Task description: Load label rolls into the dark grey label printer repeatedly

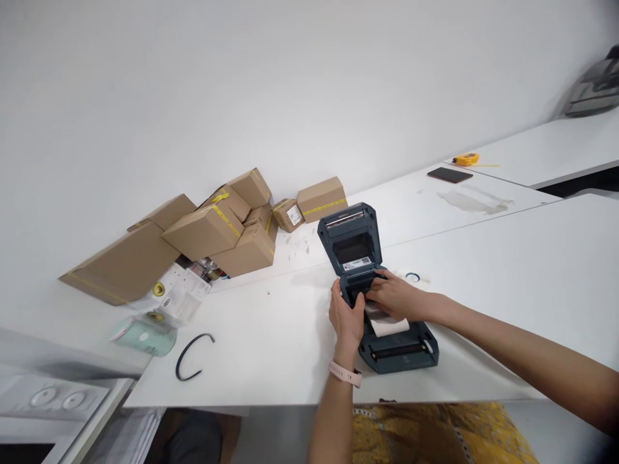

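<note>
A dark blue label printer (pixel 382 351) stands open on the white table (pixel 271 335), its lid (pixel 351 241) tipped back. A white label roll (pixel 387 324) lies in its bay. My left hand (pixel 346 316), with a pink watch strap at the wrist, grips the printer's left side wall, fingers curled. My right hand (pixel 397 295) reaches across the bay, fingers bent down into it over the roll. Whether the fingers pinch the paper is hidden.
A heap of brown cardboard boxes (pixel 213 229) lies at the back left, with printed packets (pixel 181 293) and a pale green roll (pixel 145 336) in front. A black curved band (pixel 191 356) lies on the table. A phone (pixel 449 174) and yellow tape measure (pixel 465 158) are far right.
</note>
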Motion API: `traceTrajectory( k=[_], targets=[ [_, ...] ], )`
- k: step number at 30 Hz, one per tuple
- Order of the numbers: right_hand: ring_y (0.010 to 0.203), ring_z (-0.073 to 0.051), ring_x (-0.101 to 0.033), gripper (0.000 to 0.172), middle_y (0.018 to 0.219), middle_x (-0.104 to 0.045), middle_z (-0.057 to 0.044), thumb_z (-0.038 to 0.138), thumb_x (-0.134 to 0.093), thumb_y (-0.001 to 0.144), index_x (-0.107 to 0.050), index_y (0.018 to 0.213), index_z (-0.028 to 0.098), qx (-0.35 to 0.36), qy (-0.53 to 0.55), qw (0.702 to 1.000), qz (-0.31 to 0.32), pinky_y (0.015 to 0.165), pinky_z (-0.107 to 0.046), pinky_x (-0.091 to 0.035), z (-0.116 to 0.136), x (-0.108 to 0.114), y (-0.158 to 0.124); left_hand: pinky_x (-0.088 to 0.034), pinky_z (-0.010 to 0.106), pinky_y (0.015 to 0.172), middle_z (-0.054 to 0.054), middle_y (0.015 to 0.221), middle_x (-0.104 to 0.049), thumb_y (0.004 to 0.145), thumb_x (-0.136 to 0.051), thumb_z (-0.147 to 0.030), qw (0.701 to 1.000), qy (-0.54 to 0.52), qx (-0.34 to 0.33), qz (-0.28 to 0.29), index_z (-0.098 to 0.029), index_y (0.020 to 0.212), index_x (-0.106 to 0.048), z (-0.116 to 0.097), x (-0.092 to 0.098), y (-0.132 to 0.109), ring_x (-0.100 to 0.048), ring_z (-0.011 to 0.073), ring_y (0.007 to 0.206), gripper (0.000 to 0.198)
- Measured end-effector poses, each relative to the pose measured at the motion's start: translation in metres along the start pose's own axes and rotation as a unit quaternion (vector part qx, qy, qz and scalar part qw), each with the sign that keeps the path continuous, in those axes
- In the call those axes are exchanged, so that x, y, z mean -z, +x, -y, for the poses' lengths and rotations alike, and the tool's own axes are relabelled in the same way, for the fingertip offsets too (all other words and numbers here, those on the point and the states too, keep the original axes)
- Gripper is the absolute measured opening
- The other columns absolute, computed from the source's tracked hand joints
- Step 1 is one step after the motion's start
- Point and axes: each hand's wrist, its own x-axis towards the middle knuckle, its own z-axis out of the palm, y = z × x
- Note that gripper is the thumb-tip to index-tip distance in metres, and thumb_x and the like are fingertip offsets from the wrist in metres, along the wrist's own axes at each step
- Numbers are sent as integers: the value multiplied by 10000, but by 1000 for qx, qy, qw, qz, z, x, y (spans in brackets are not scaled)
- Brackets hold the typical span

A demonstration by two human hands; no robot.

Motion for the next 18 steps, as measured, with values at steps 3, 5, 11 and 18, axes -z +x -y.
traceTrajectory(
  k=[3,5,11,18],
  targets=[
    [920,-272,-705,164,824,-779,-113,126,-616,819,-770,851,169,-3,-10,1000,24,1150,-509,-249,0,-14,2,-470,405,1065,142,1441,-616,928,-544,-295,1000,11,-2,4,-234,1484,-359,0,0,-2,-609,271,1305,589],
    [947,-282,-706,198,873,-787,-125,110,-617,799,-773,911,157,-1,-12,999,35,1163,-519,-204,-1,-17,3,-471,404,1060,158,1458,-600,950,-488,-257,1000,12,-13,3,-224,1497,-341,0,0,-3,-608,271,1311,568],
    [908,-321,-719,146,857,-785,-162,130,-615,799,-756,832,146,-10,-1,998,64,1092,-539,-281,-5,-22,21,-481,404,1032,145,1463,-600,974,-428,-253,1000,17,-25,7,-231,1493,-336,-1,3,-7,-625,275,1290,528],
    [837,-306,-700,69,802,-754,-134,188,-647,769,-698,731,161,-17,76,996,45,971,-491,-401,-7,9,27,-482,395,1029,134,1462,-602,985,-418,-276,1000,0,-25,12,-244,1475,-345,-3,6,-9,-619,261,1295,496]
  ],
)
